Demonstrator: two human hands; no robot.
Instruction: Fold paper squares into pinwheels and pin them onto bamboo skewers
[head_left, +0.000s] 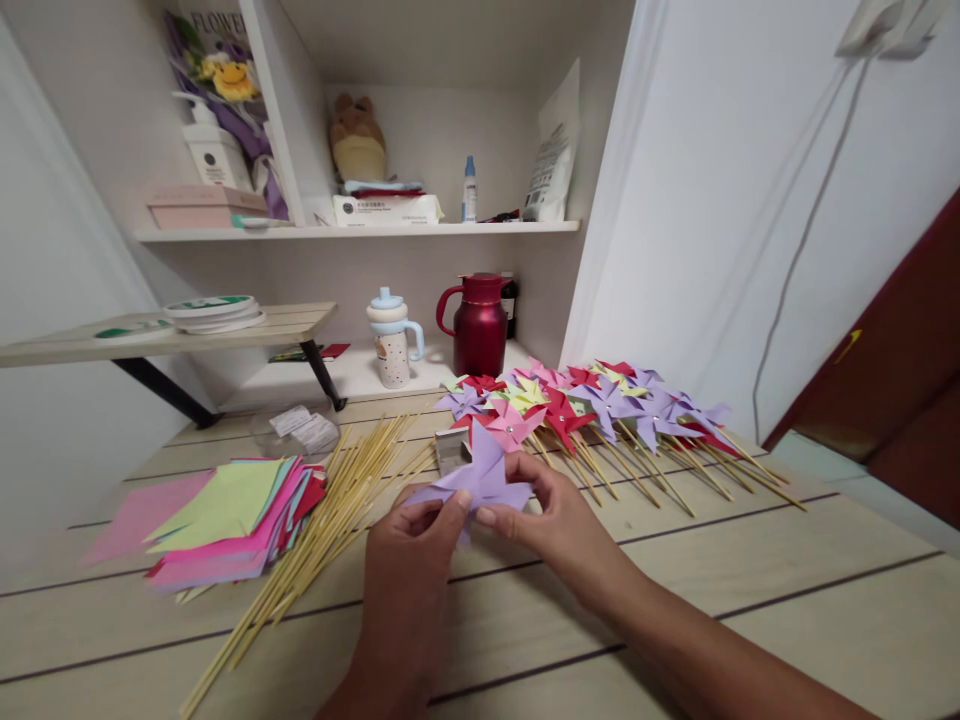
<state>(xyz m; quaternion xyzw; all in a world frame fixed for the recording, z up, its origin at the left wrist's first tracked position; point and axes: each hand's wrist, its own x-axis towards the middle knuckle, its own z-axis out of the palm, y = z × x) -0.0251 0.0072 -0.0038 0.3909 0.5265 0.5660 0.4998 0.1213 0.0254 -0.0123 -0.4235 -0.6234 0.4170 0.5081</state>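
Both hands meet over the counter [750, 620], just in front of the small white box [452, 450]. Left hand [409, 560] pinches the lower left edge of the purple pinwheel [480, 478]; right hand [551, 515] clamps its right side, fingertips [487, 517] on the paper. The pinwheel is held above the counter, tilted toward the person. Left of the box: loose bamboo sticks [330, 520] fanned diagonally, then a stack of coloured paper squares [225, 515]. Right of the box: finished pinwheels [592, 405] on sticks, spread toward the wall. Bare counter lies near the person's edge and to the right of the hands. Behind the box: red jug [478, 325] and cup [394, 345].
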